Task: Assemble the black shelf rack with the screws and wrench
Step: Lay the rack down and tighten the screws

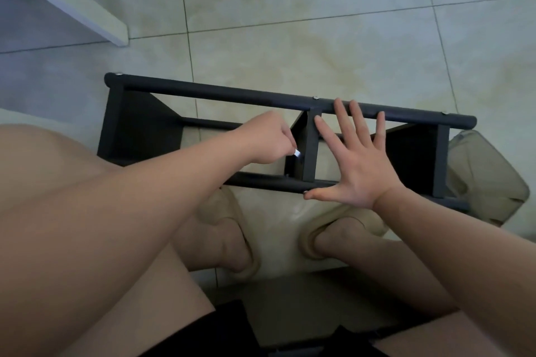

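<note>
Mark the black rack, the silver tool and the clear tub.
black rack [220, 94]: head view, on its far top bar.
silver tool [297, 152]: head view, on its shiny exposed end.
clear tub [487, 171]: head view, on its see-through side wall.

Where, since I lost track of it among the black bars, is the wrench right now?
Near the centre of the head view: the left hand pinches the wrench, only its silver tip showing, just left of the rack's middle upright.
</note>
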A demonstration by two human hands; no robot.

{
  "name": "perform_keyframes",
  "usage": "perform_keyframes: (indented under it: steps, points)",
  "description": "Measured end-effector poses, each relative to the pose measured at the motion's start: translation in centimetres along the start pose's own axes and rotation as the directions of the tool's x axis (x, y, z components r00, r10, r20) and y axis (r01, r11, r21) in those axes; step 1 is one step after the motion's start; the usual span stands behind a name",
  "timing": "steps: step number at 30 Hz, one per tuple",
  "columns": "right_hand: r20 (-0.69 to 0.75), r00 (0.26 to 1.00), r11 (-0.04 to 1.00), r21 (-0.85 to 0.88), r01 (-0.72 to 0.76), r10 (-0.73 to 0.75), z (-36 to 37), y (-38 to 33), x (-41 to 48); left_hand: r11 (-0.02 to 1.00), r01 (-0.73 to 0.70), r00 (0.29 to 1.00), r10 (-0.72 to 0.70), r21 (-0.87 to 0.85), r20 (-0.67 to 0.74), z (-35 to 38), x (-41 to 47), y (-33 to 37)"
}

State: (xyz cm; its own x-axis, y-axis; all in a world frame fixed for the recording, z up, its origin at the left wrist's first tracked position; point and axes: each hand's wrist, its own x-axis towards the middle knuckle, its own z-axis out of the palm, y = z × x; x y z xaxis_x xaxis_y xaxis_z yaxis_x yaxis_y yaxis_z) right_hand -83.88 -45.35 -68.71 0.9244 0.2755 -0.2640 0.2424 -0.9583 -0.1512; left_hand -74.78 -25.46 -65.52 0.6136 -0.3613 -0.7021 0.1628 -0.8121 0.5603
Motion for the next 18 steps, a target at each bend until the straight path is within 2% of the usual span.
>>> perform_keyframes:
  steps: [3,6,8,14,18]
  points:
    - [0.0,1.0,1.0,0.001,0.0,0.0,-0.1,0.0,-0.1,0.974,0.085,0.996,-0.084,-0.211,0.013,0.4,0.2,0.1]
    - [-0.002,1.0,1.0,0.0,0.0,0.0,-0.1,0.0,-0.1,0.891,0.176,0.984,-0.163,-0.419,0.066,0.7,0.6,0.3]
    - [-0.006,1.0,1.0,0.004,-0.001,0.001,0.0,0.0,-0.2,0.842,0.206,0.978,-0.192,-0.499,0.079,0.9,0.8,0.3]
    - [-0.019,1.0,1.0,0.005,0.006,-0.006,0.1,0.0,-0.1,0.726,0.267,0.963,-0.228,-0.634,0.144,1.7,0.8,0.2]
    - [-0.031,0.999,1.0,0.002,0.008,-0.008,0.2,0.0,-0.1,0.743,0.242,0.967,-0.236,-0.624,0.094,1.7,0.6,0.0]
